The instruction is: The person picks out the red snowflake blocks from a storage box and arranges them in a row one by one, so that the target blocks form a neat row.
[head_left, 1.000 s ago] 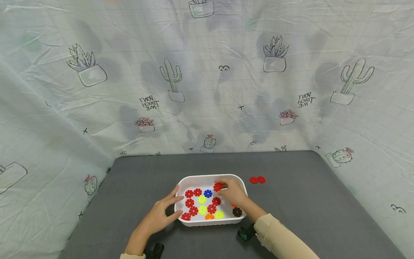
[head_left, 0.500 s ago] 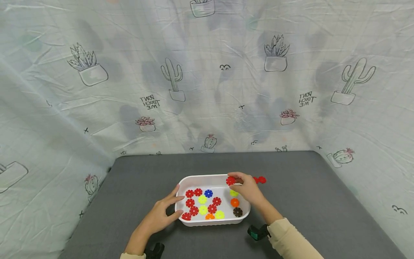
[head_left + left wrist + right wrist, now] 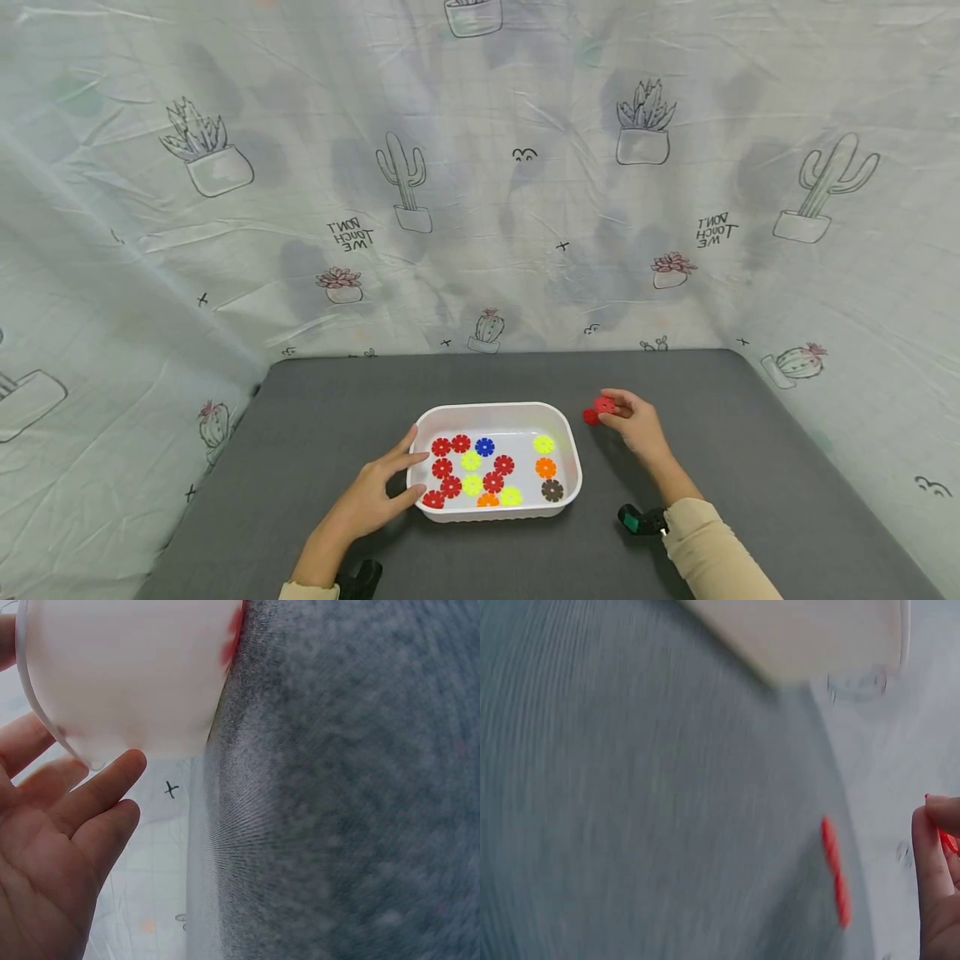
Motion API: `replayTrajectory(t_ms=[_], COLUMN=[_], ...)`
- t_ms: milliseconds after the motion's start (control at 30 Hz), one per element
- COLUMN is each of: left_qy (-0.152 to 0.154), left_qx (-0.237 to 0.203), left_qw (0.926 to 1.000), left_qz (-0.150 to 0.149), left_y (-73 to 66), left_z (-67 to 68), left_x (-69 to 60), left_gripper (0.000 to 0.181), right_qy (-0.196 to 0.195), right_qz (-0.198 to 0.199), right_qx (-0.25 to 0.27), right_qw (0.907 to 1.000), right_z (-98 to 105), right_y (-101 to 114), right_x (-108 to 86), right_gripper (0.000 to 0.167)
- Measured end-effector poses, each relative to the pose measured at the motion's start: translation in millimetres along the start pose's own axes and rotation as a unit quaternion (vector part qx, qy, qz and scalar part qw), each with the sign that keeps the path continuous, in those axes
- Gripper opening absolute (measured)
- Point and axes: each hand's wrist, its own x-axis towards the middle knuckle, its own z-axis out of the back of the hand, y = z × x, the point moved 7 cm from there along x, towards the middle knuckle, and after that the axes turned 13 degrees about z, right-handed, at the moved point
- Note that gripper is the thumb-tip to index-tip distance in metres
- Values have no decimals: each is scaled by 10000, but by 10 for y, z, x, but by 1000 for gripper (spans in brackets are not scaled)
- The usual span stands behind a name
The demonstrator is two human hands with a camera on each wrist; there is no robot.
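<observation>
Fingers spread, my left hand [image 3: 372, 497] rests on the left rim of a white plastic tray [image 3: 495, 514]. In the left wrist view, some fingers overlap the rim and others lie by the outer wall. To the right of the tray, my right hand [image 3: 637, 425] pinches a red snowflake building disc [image 3: 604, 405] between thumb and fingertips. Just below that disc is a joined pair of red discs [image 3: 835, 871] on the table, partly hidden in the head view. Inside the tray lie red, yellow, orange and blue discs [image 3: 485, 447], and a dark one [image 3: 552, 490].
A grey cloth-covered table [image 3: 337, 400] spreads around the tray. Pale curtains [image 3: 487, 200] printed with cacti stand behind it and on both sides. Dark wrist-worn devices [image 3: 642, 522] sit below both wrists.
My right hand has carried the red disc rightward out of the tray to beside the red pair on the table. The left hand stays at the tray's rim.
</observation>
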Motion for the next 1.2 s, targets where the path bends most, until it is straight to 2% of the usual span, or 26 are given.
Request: replayTrajectory(t_ms=[167,433,800,1200], left_qy=[4,13,102,70], left_qx=[-18,-26,-59,-37], left_qw=[10000,10000,9999,9999], left_qz=[-13,50,107,111], left_y=[-5,10,8,23], left_z=[8,7,-17,-14], left_x=[1,15,14,12], left_gripper=[47,48,47,47], right_qy=[-310,-234,2,228], right_qz=[-325,-623,-391,-112], right_qx=[-41,-608,-1629,-1970], right_qw=[9990,9959,9859,9801], right_z=[183,279,298,249], right_y=[-221,-398,-477,-449], right_x=[-12,-27,-27,-1], right_gripper=[46,45,43,45])
